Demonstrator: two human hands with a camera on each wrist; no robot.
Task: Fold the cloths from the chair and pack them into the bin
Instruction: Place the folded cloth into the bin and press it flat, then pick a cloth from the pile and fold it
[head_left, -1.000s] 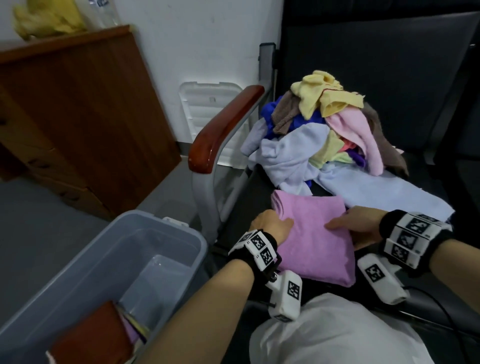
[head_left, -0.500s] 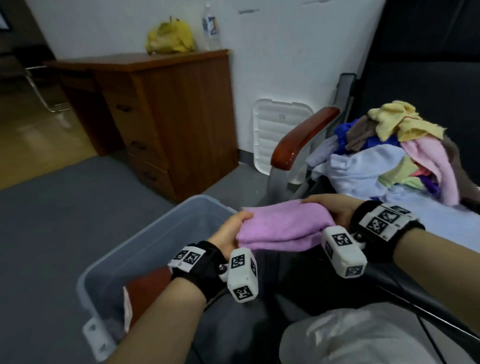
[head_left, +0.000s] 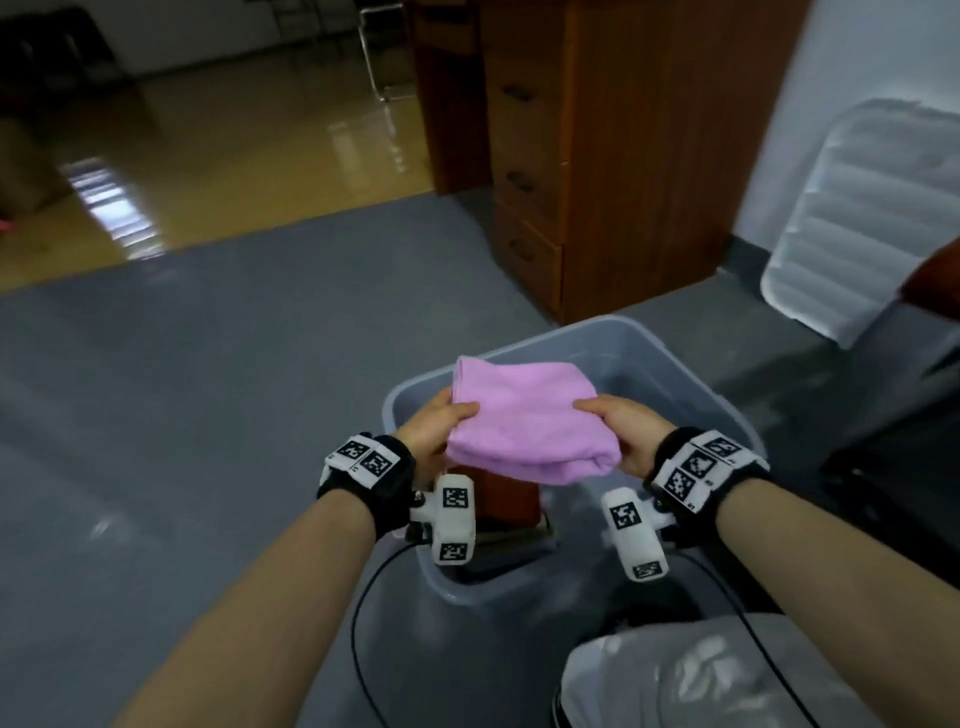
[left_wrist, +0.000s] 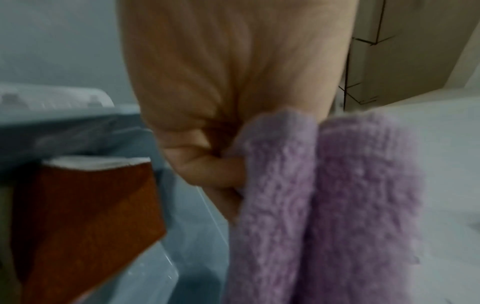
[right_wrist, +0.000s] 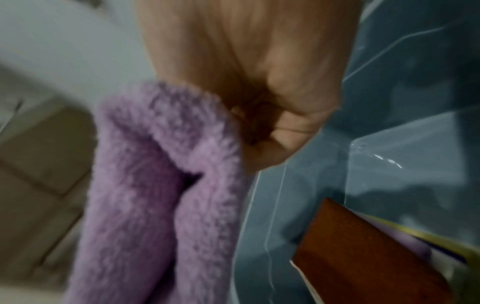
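Note:
A folded pink cloth (head_left: 524, 421) hangs in the air over the grey plastic bin (head_left: 675, 364). My left hand (head_left: 441, 431) grips its left edge, thumb on top and fingers curled under. My right hand (head_left: 618, 421) grips its right edge the same way. In the left wrist view the pink cloth (left_wrist: 324, 205) is pinched against my left hand's fingers (left_wrist: 213, 170). In the right wrist view the pink cloth (right_wrist: 161, 174) is folded double beside my right hand (right_wrist: 272, 131). A folded rust-brown cloth (head_left: 511, 499) lies in the bin on other folded cloths.
A wooden desk with drawers (head_left: 597, 156) stands behind the bin. The white bin lid (head_left: 862, 218) leans on the wall at the right. The chair's wooden armrest (head_left: 935, 280) shows at the right edge. Grey floor (head_left: 182, 389) spreads to the left.
Both hands lifted the pink cloth off the chair seat and carried it left to above the bin. The view swung left, so the pile on the chair is out of sight.

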